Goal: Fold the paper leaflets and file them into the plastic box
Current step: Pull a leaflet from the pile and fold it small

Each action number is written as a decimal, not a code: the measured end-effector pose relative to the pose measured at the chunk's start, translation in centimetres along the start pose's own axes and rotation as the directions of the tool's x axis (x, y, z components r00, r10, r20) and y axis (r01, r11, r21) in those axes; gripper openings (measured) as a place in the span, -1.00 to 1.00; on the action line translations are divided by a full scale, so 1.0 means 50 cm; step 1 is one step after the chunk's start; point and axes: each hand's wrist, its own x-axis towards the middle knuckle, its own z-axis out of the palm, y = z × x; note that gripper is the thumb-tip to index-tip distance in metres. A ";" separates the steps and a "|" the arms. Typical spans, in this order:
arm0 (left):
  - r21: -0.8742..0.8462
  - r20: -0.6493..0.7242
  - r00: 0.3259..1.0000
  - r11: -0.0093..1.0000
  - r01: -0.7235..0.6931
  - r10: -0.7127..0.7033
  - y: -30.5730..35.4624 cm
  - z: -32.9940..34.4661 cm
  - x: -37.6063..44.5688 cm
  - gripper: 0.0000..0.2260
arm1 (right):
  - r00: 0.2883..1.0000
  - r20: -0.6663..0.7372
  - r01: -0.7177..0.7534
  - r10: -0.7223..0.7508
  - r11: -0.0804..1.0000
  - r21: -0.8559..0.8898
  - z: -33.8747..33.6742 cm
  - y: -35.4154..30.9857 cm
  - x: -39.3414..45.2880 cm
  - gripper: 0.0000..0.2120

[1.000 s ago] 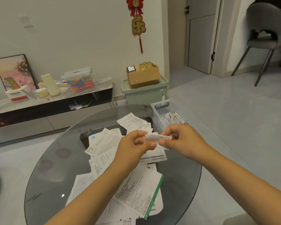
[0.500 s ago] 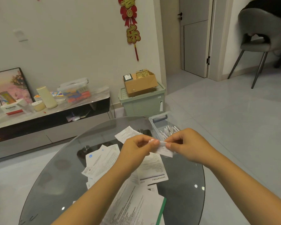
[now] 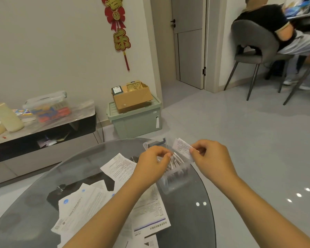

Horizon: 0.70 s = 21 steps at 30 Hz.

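Head view shows the right hand pinching a folded leaflet by its near end, long axis slanting up and away to the left, just above the right rim of the plastic box. The left hand, nearer the box's middle, has fingertips curled into the filed leaflets, apparently parting them, though contact is blurred. Judged obstruction: the left hand's fingers and the packed row; unfolded leaflets lie on the glass table to the left.
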 end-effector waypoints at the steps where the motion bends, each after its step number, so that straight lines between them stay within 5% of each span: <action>1: 0.070 0.026 0.998 0.996 -0.050 0.048 -0.003 0.009 0.007 -0.81 | 1.000 -0.014 0.005 -0.005 1.000 -0.016 0.004 0.006 0.005 -0.89; 9: 0.345 0.314 0.894 0.839 -0.421 0.320 -0.020 0.032 0.044 -0.41 | 0.997 -0.061 0.050 -0.053 0.997 -0.063 0.051 0.019 0.023 -0.79; 15: 0.378 0.354 0.862 0.787 -0.487 0.363 -0.035 0.025 0.046 -0.34 | 0.998 -0.045 0.024 -0.033 0.981 -0.190 0.076 0.010 0.020 -0.82; 21: 0.279 0.262 0.891 0.855 -0.438 0.371 -0.051 0.025 0.035 -0.44 | 0.999 0.036 0.015 -0.001 0.923 -0.385 0.082 -0.011 0.023 -0.82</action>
